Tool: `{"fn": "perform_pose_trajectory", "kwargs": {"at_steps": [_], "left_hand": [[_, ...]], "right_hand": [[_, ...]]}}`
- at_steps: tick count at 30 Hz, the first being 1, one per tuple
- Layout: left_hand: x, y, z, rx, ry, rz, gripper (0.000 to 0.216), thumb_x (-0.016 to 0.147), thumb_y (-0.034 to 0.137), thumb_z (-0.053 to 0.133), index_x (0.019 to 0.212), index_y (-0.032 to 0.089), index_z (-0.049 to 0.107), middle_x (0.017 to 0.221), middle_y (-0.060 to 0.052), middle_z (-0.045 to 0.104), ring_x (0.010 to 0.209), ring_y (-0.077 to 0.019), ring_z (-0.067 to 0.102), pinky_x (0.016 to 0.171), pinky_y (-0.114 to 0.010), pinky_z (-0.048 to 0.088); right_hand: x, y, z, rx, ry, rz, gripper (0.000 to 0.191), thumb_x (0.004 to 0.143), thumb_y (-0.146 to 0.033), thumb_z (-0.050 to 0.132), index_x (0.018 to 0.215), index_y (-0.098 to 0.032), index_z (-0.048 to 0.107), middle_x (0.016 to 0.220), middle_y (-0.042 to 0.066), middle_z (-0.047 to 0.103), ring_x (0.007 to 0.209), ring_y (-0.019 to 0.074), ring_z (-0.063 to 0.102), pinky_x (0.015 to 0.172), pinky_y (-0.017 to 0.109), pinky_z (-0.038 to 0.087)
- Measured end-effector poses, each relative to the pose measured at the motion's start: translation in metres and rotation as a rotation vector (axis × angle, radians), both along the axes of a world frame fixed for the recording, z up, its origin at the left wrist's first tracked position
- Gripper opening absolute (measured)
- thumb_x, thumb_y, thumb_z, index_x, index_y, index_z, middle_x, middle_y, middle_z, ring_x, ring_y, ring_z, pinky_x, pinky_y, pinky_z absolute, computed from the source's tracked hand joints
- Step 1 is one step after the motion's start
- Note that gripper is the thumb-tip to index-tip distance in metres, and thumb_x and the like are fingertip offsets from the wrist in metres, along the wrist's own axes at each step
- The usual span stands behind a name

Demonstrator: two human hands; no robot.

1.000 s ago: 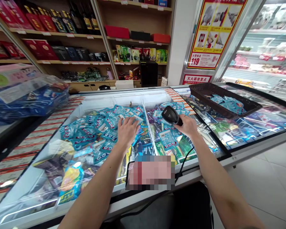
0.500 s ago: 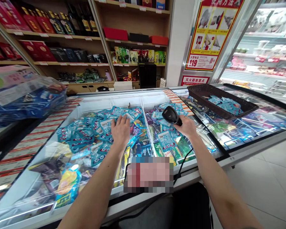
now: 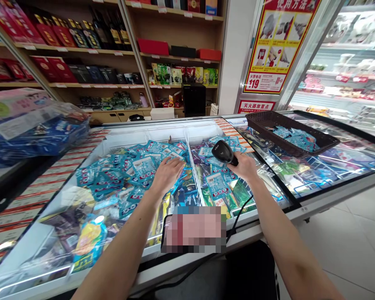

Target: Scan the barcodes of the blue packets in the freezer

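Note:
My right hand grips the handle of a black barcode scanner above the right compartment of a chest freezer. My left hand is over the left compartment, palm down with its fingers stretched out, at the edge of a heap of blue snack packets. Whether the fingertips press on a packet I cannot tell. More blue packets, one of them a flat packet with its label upward, lie below the scanner. A white wire divider stands between the two compartments.
A brown basket with blue packets rests on the freezer's right part. Plastic-wrapped packages stand at the left. A pixelated phone-like object lies on the front edge, with the scanner's black cable beside it. Stocked shelves rise behind.
My left hand has moved to the right across the packets, its fingers now angled toward the divider. The right hand and scanner have hardly moved.

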State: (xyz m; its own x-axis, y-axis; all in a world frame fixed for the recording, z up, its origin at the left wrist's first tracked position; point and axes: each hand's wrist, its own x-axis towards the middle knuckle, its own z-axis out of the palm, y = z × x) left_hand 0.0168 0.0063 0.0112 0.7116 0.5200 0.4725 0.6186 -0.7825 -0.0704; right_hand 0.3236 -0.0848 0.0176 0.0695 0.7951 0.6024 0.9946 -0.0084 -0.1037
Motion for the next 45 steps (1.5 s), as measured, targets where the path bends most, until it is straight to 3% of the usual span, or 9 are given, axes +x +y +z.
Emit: {"fn": "perform_pose_trajectory", "kwargs": {"at_steps": [6, 14, 19, 22, 26, 29, 33, 38, 45], "left_hand": [[0.020, -0.005, 0.005, -0.068, 0.007, -0.014, 0.038, 0.092, 0.031, 0.031, 0.123, 0.023, 0.052, 0.123, -0.006, 0.058, 0.115, -0.0194, 0.051, 0.101, -0.041, 0.033], [0.054, 0.020, -0.001, -0.168, 0.056, -0.076, 0.049, 0.092, 0.036, 0.028, 0.139, 0.023, 0.031, 0.145, -0.004, 0.033, 0.132, -0.0176, 0.033, 0.105, -0.036, 0.030], [0.060, 0.025, -0.003, -0.192, 0.078, -0.066, 0.046, 0.092, 0.041, 0.026, 0.132, 0.025, 0.041, 0.136, -0.004, 0.047, 0.126, -0.0197, 0.040, 0.100, -0.037, 0.033], [0.054, 0.018, 0.000, -0.116, 0.038, -0.040, 0.042, 0.092, 0.041, 0.026, 0.112, 0.022, 0.058, 0.111, -0.007, 0.061, 0.108, -0.0218, 0.052, 0.093, -0.038, 0.036], [0.045, 0.011, 0.001, -0.098, -0.031, 0.006, 0.040, 0.092, 0.038, 0.027, 0.093, 0.020, 0.062, 0.088, -0.009, 0.062, 0.091, -0.0213, 0.055, 0.082, -0.037, 0.040], [0.042, 0.013, -0.003, -0.089, -0.128, 0.036, 0.037, 0.092, 0.035, 0.028, 0.106, 0.021, 0.059, 0.103, -0.009, 0.061, 0.100, -0.0216, 0.054, 0.087, -0.038, 0.040], [0.042, 0.021, -0.014, -0.049, -0.210, 0.216, 0.045, 0.091, 0.035, 0.031, 0.129, 0.016, 0.043, 0.132, -0.015, 0.046, 0.127, -0.0271, 0.036, 0.101, -0.044, 0.030], [0.041, 0.029, -0.021, -0.074, -0.201, 0.287, 0.051, 0.087, 0.043, 0.038, 0.129, 0.014, 0.042, 0.121, -0.016, 0.052, 0.119, -0.0284, 0.043, 0.102, -0.044, 0.029], [0.031, 0.027, -0.011, -0.130, -0.433, 0.303, 0.059, 0.077, 0.049, 0.055, 0.125, 0.016, 0.045, 0.106, -0.013, 0.050, 0.105, -0.0278, 0.049, 0.090, -0.040, 0.040]], "right_hand": [[0.004, 0.002, 0.000, 0.013, 0.003, -0.001, 0.035, 0.074, -0.042, 0.055, 0.100, -0.019, 0.059, 0.087, 0.006, 0.066, 0.077, 0.0217, 0.061, 0.062, 0.027, 0.039], [0.003, 0.003, 0.001, 0.008, -0.012, -0.002, 0.035, 0.075, -0.042, 0.055, 0.099, -0.018, 0.059, 0.087, 0.007, 0.066, 0.078, 0.0216, 0.061, 0.062, 0.026, 0.039], [0.003, 0.004, 0.002, 0.007, -0.017, -0.006, 0.036, 0.075, -0.043, 0.054, 0.100, -0.018, 0.059, 0.084, 0.007, 0.066, 0.075, 0.0219, 0.061, 0.061, 0.027, 0.039], [0.003, 0.004, 0.002, 0.008, -0.010, -0.001, 0.035, 0.075, -0.043, 0.054, 0.099, -0.018, 0.059, 0.086, 0.006, 0.066, 0.076, 0.0217, 0.061, 0.061, 0.027, 0.039], [0.002, 0.004, 0.001, -0.003, -0.003, 0.006, 0.034, 0.075, -0.042, 0.054, 0.099, -0.019, 0.059, 0.087, 0.006, 0.066, 0.076, 0.0213, 0.061, 0.061, 0.027, 0.039], [0.001, 0.003, 0.001, -0.016, -0.007, 0.017, 0.035, 0.074, -0.043, 0.055, 0.099, -0.018, 0.059, 0.087, 0.006, 0.066, 0.078, 0.0213, 0.061, 0.062, 0.027, 0.039], [0.001, 0.002, 0.001, -0.028, -0.018, 0.027, 0.036, 0.075, -0.043, 0.055, 0.100, -0.018, 0.059, 0.088, 0.006, 0.066, 0.079, 0.0210, 0.061, 0.063, 0.027, 0.039], [0.000, 0.002, 0.000, -0.042, -0.017, 0.035, 0.036, 0.074, -0.043, 0.057, 0.102, -0.019, 0.059, 0.088, 0.005, 0.066, 0.080, 0.0208, 0.061, 0.064, 0.027, 0.039], [-0.002, 0.000, 0.000, -0.033, -0.027, 0.061, 0.035, 0.075, -0.040, 0.056, 0.103, -0.019, 0.059, 0.090, 0.006, 0.066, 0.080, 0.0212, 0.061, 0.064, 0.027, 0.040]]}}
